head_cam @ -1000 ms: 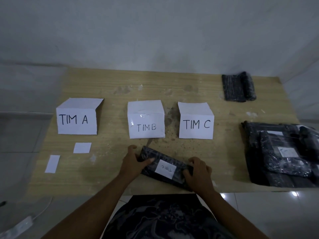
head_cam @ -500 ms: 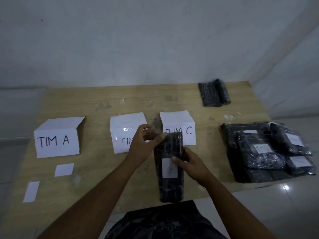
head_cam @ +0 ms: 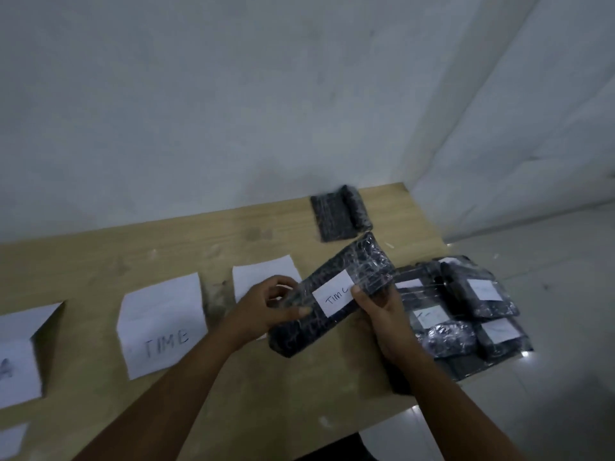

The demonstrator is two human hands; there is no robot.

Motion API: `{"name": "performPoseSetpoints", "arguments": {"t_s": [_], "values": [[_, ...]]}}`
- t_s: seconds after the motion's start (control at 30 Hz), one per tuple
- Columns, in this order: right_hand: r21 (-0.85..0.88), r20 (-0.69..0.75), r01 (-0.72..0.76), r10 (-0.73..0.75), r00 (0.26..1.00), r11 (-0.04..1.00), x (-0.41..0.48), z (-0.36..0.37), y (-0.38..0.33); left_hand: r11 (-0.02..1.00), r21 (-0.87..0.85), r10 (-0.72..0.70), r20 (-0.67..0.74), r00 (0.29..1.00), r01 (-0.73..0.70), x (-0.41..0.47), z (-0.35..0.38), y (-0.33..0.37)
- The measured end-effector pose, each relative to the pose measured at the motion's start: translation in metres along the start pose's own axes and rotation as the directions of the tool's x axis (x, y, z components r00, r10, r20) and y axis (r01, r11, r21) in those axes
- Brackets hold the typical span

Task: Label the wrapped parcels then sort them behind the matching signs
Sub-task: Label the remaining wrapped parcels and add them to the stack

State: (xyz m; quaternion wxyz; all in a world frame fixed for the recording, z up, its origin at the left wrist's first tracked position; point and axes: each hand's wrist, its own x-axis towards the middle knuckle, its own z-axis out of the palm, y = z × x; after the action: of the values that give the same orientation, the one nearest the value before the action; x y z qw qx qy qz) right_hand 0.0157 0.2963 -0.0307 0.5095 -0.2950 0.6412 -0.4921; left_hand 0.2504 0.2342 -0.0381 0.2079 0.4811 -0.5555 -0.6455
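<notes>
At the far left of the pale wood-grain worktop (head_cam: 100,277) stands a folded white paper sign (head_cam: 20,354), cut by the frame edge so only an "A" shows, with a small loose white paper slip (head_cam: 11,439) lying flat in front of it. Next to the right is a second folded white paper sign lettered "TIM B" (head_cam: 159,331), standing upright. A third folded white sign (head_cam: 263,277) stands beyond it, its face mostly hidden by the left hand (head_cam: 263,311).

That left hand is curled, thumb on top and fingers beneath, gripping the near-left end of a long, flat, black parcel wrapped in shiny, wrinkled clear film (head_cam: 332,294). The parcel is held above the worktop, angled up towards the right, and carries a white rectangular label reading "TIM C" (head_cam: 334,297). The right hand (head_cam: 382,314) clasps the parcel's middle from below, its thumb pressed on the label's right edge.

Behind them, near the wall, lies a dark, ribbed, partly rolled bundle (head_cam: 339,212). At the right edge of the worktop sits a heap of similar black film-wrapped parcels with white labels (head_cam: 466,314), their writing too blurred to read.
</notes>
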Motion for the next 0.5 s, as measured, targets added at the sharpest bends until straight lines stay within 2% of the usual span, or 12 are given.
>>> {"name": "performPoseSetpoints", "arguments": {"t_s": [0.1,0.2,0.27,0.33,0.4,0.5], "values": [[-0.047,-0.093,0.074,-0.078,0.993,0.996,0.039,-0.052,-0.033,0.999,0.032,0.021,-0.005,1.0,-0.021,0.041,0.022,0.039],[-0.264,-0.113,0.11,-0.144,0.983,0.958,0.088,-0.108,-0.062,0.995,0.092,0.038,0.002,0.999,-0.038,0.09,0.05,0.07],[-0.451,-0.109,0.101,-0.167,0.98,0.887,0.123,-0.139,-0.073,0.991,0.129,0.052,-0.085,0.995,-0.041,0.121,0.072,0.085],[-0.537,-0.105,0.077,-0.156,0.982,0.84,0.159,-0.172,-0.082,0.989,0.143,0.067,-0.222,0.973,-0.036,0.155,0.099,0.096],[-0.586,-0.11,0.04,-0.128,0.986,0.81,0.186,-0.192,-0.086,0.994,0.105,0.019,-0.336,0.942,0.018,0.176,0.116,0.101],[-0.649,-0.117,-0.026,-0.066,0.991,0.76,0.228,-0.218,-0.081,0.985,-0.121,-0.158,-0.375,0.914,0.121,0.209,0.138,0.102]]}}
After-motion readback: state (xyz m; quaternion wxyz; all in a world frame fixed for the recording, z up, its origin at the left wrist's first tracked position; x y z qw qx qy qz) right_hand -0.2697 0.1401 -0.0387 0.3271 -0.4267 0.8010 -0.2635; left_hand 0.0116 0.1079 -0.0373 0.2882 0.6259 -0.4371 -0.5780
